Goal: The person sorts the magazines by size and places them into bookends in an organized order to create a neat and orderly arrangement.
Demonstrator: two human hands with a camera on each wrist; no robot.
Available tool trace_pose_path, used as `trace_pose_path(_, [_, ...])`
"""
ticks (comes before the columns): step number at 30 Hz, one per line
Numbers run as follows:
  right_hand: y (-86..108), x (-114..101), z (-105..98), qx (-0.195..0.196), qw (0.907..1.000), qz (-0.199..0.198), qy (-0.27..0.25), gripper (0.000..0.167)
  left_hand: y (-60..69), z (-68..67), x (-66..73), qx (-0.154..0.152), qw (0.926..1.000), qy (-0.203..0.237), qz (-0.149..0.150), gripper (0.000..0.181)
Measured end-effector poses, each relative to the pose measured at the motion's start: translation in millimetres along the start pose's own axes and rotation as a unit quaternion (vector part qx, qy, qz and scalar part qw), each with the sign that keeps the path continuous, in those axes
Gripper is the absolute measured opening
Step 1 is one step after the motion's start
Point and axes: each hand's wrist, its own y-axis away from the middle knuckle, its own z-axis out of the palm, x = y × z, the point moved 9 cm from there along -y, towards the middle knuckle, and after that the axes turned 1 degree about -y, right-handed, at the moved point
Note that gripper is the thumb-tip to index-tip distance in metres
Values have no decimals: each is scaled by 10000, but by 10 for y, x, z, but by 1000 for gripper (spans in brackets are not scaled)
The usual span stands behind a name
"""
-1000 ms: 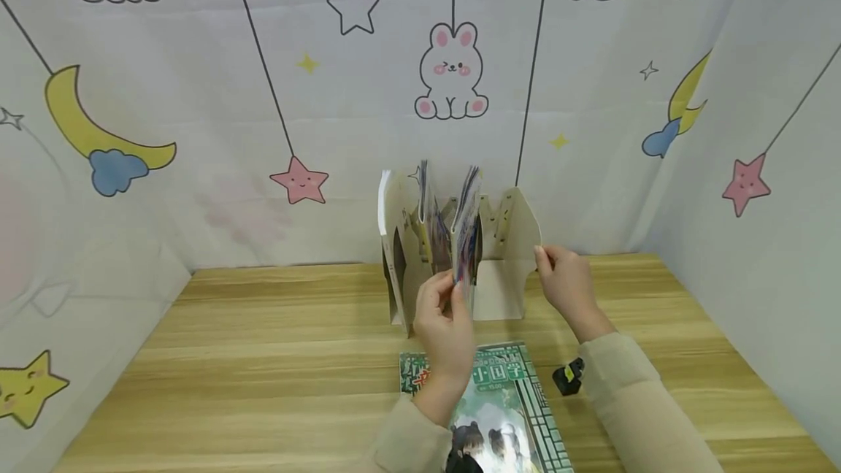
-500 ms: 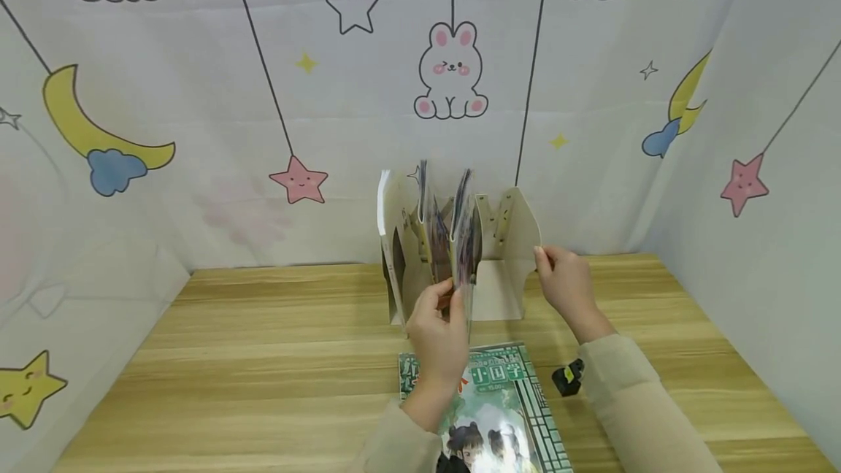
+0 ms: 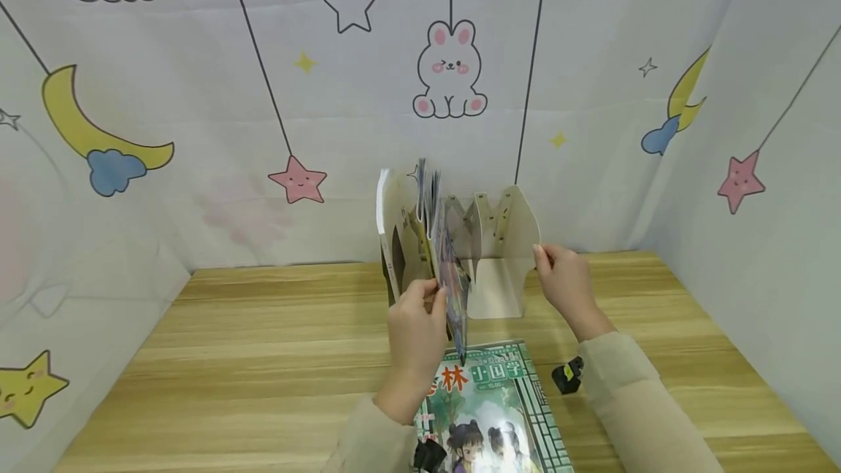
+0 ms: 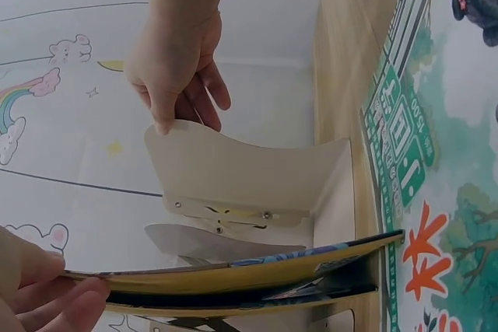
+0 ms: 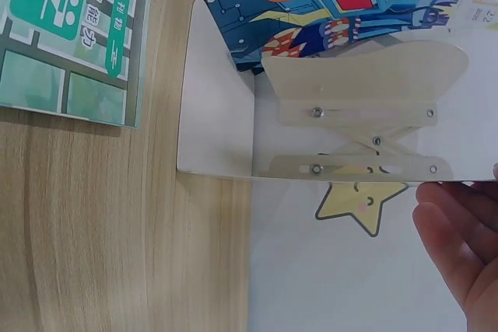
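A cream expandable book stand (image 3: 496, 294) with scissor-linked dividers stands at the table's back edge. My left hand (image 3: 417, 334) pinches the near edge of a magazine (image 3: 452, 283) that stands upright in the stand, leaning slightly. In the left wrist view, the fingers (image 4: 74, 301) grip its yellow-edged spine, and a second magazine lies close along it. My right hand (image 3: 568, 287) pinches the outer edge of the stand's right end panel (image 3: 522, 232). The right wrist view shows the magazine's colourful cover (image 5: 334, 5) beside a divider (image 5: 366, 75).
A green-covered magazine (image 3: 493, 400) lies flat on the wooden table (image 3: 263, 371) in front of the stand. A small black object (image 3: 568, 376) sits near the right sleeve. A white book (image 3: 382, 203) stands at the stand's left end. A patterned cloth (image 3: 368, 93) hangs behind.
My left hand has moved left, swinging the magazine up against the one beside it. The gap on its right has widened. My right hand has stayed on the end panel.
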Motion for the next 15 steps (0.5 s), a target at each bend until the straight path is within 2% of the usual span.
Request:
trace_pose_path(6, [-13,-1,3,-21,10000,-7,18,30,7,43,-58,-23,9964,652,-533,10])
trace_pose_path(15, [4,28,19,-114,9998,140,-54,29,29,155,-19,306,9944,870,-513,9])
